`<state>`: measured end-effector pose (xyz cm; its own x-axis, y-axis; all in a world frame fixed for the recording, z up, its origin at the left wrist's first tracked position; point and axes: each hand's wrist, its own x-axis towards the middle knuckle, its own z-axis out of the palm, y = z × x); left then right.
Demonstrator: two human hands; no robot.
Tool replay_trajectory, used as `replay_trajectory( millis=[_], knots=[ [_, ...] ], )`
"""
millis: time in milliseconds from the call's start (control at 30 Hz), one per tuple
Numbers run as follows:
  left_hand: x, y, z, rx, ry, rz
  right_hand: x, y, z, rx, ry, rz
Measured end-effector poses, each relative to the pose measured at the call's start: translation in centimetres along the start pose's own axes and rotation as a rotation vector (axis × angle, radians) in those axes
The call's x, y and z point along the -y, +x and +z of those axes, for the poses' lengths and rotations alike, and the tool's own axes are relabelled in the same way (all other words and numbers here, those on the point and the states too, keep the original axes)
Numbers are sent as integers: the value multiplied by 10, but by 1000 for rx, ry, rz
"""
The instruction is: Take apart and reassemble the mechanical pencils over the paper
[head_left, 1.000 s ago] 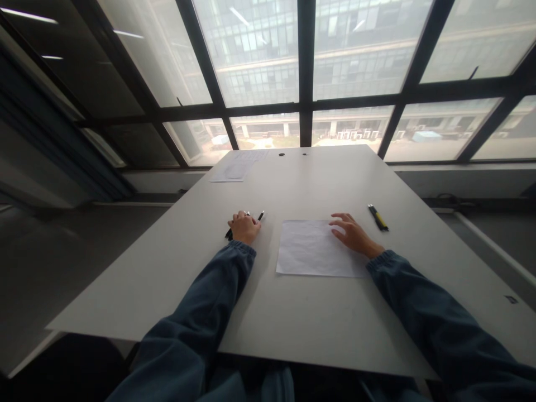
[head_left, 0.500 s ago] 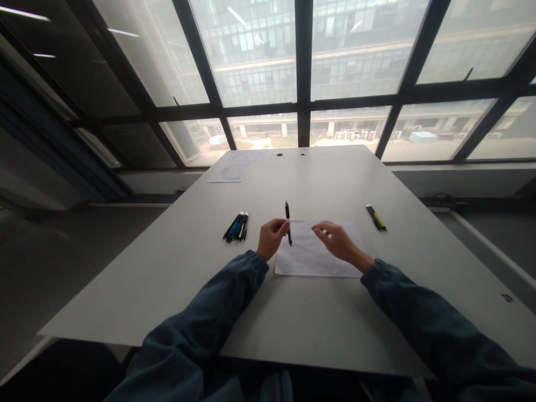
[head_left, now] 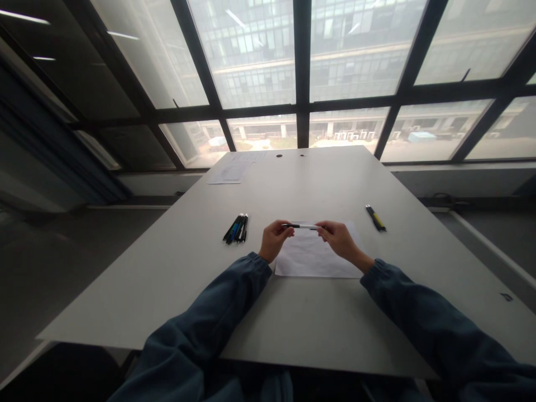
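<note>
A black and white pen lies level between my two hands, above a white sheet of paper. My left hand pinches the pen's left end between thumb and fingers. At the other end, the fingers of my right hand are closed round the pen and hide its tip. Left of my left hand, a bunch of several pens rests on the table. Beyond my right hand lies a small group of pens, one of them with a yellow part.
The white table stretches away to a wall of windows. Printed papers lie at its far left. Two small dark spots are near the far edge, and a small dark mark sits near the right edge.
The pen has turned from upright in my left hand to level. My right hand, which held nothing before, now grips its right end.
</note>
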<state>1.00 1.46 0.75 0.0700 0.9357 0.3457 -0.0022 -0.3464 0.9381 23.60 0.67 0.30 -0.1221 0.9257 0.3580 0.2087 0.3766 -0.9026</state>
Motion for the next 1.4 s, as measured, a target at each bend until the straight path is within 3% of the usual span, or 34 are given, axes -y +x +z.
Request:
replay_trajectory(
  millis=[167,333,600,1167,1400],
  knots=[
    [8,6,-5,-52,34,21,-16,6,-12,-58,-63,-4],
    [14,9,-9,-62,95,11,-24,2,-6,-84,74,-4],
    [24,14,-10,-58,147,26,-29,1,-6,-321,198,50],
    [30,18,-12,-40,313,117,-31,-2,-11,-345,109,55],
    [28,22,-14,-11,375,236,-35,-1,-12,-371,118,60]
  ],
)
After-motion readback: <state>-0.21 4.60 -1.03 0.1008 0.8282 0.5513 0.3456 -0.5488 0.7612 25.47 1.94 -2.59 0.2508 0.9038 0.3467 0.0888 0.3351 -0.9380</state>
